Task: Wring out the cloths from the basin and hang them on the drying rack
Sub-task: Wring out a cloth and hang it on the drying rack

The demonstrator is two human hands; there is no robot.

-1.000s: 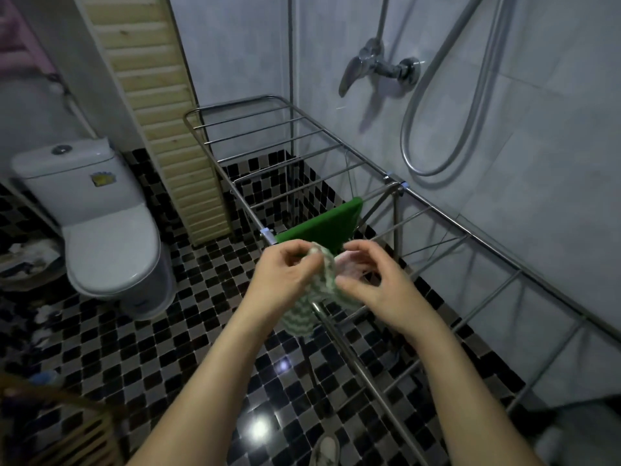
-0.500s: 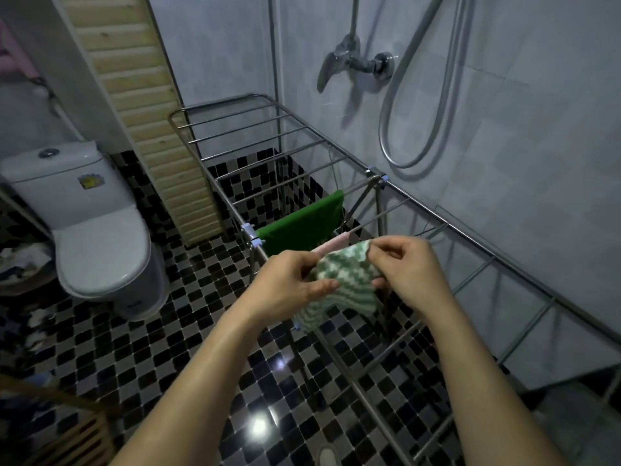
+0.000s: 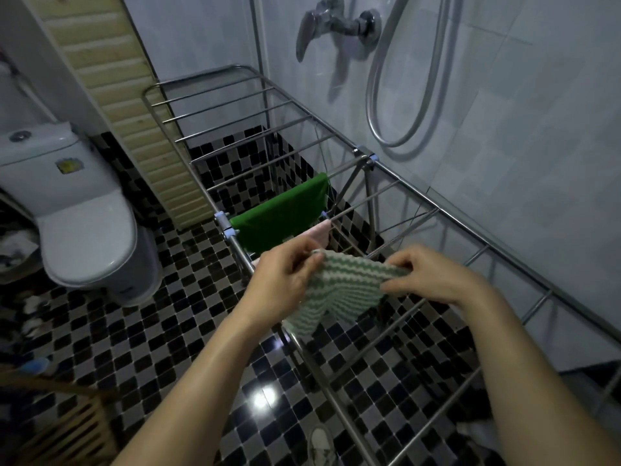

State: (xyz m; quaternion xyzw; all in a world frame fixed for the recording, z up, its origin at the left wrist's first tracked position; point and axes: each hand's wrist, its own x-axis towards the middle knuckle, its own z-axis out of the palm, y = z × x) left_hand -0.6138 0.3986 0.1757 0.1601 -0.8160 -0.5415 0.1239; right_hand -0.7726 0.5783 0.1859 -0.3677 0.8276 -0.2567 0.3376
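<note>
A green-and-white striped cloth [image 3: 339, 290] is stretched flat between both hands just above the rods of the steel drying rack [image 3: 406, 183]. My left hand [image 3: 285, 280] pinches its left top corner and my right hand [image 3: 433, 277] pinches its right top corner. The cloth's lower edge hangs down over the rack's near rail. Behind it a plain green cloth [image 3: 285, 216] is draped over a rod, and a pink cloth [image 3: 319, 232] hangs on the rod beside it, mostly hidden by my left hand. The basin is not in view.
A white toilet [image 3: 77, 210] stands at the left on the black-and-white tiled floor [image 3: 168, 331]. A shower tap [image 3: 336, 25] and hose [image 3: 403, 95] hang on the wall above the rack. A wooden slatted panel [image 3: 134, 112] leans behind it; a wooden stool [image 3: 57, 425] sits at lower left.
The striped cloth went from bunched between my hands to spread out wide. My right hand moved rightward and my hands drew apart over the rack's rods.
</note>
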